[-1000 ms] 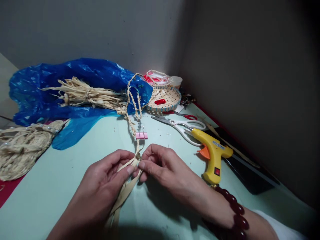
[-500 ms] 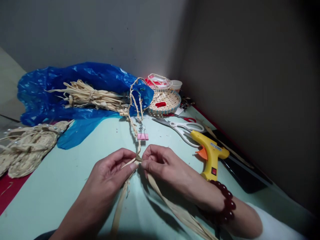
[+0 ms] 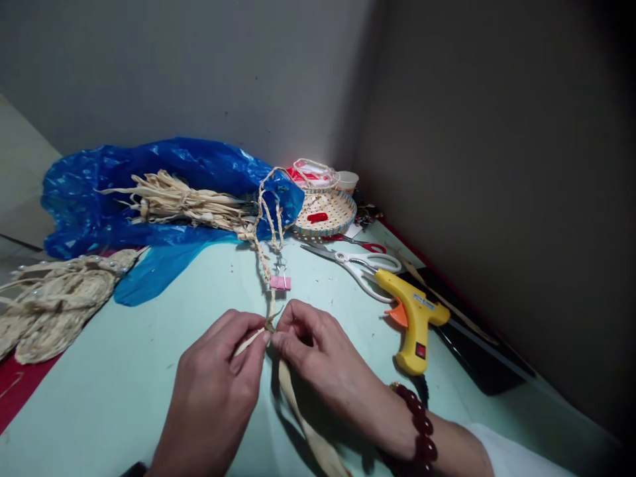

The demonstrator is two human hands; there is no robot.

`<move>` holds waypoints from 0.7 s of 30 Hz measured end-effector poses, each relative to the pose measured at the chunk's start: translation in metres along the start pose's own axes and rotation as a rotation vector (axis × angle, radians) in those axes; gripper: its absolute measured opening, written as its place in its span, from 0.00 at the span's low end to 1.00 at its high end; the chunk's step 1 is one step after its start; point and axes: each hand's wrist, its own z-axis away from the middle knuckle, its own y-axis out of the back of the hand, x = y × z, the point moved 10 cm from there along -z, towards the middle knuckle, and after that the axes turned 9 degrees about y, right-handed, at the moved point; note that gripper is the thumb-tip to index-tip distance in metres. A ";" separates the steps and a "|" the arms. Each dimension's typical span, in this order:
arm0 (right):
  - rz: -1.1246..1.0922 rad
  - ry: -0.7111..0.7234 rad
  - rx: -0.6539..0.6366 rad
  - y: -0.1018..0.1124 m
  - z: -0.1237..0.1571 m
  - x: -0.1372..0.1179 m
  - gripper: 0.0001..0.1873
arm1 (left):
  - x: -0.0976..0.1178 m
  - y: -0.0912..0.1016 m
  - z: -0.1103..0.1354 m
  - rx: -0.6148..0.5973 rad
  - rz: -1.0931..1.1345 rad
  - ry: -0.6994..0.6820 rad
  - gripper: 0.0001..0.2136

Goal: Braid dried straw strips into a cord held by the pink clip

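Observation:
My left hand (image 3: pixel 226 371) pinches a pale dried-husk strand (image 3: pixel 250 340) between thumb and forefinger. Fingertip to fingertip with it, my right hand (image 3: pixel 315 351) is closed on the husk strip (image 3: pixel 303 417) that trails down toward the front edge of the view. Between the two hands the strands meet in a small greenish twist. From there a braided cord (image 3: pixel 262 260) runs away from me, passing a pink binder clip (image 3: pixel 281 283) and looping up at the back. A bead bracelet circles my right wrist.
A yellow glue gun (image 3: pixel 417 324) and white-handled scissors (image 3: pixel 365 262) lie to the right, beside a dark flat object (image 3: pixel 477 351). Behind are a blue plastic bag (image 3: pixel 94 199) with a husk bundle (image 3: pixel 183 202), and a woven basket (image 3: pixel 330 205). Woven soles (image 3: pixel 64 311) lie left.
My left hand has turned more upright, and the strip that hung below it is now out of sight. Both hands stay at the twist. The view has tilted slightly upward.

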 end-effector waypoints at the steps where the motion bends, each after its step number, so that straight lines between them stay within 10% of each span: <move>1: 0.011 0.001 0.009 0.000 0.000 0.000 0.07 | 0.005 0.003 0.004 0.057 -0.042 -0.048 0.04; 7: 0.016 -0.019 0.020 -0.003 0.003 0.000 0.06 | 0.018 0.013 0.016 0.217 -0.241 -0.152 0.08; 13: 0.035 -0.022 0.020 -0.003 0.005 0.002 0.05 | -0.004 0.000 0.014 0.078 -0.187 -0.047 0.06; 21: -0.050 0.043 0.000 -0.003 0.005 0.001 0.06 | 0.017 -0.002 0.040 0.284 -0.519 -0.490 0.09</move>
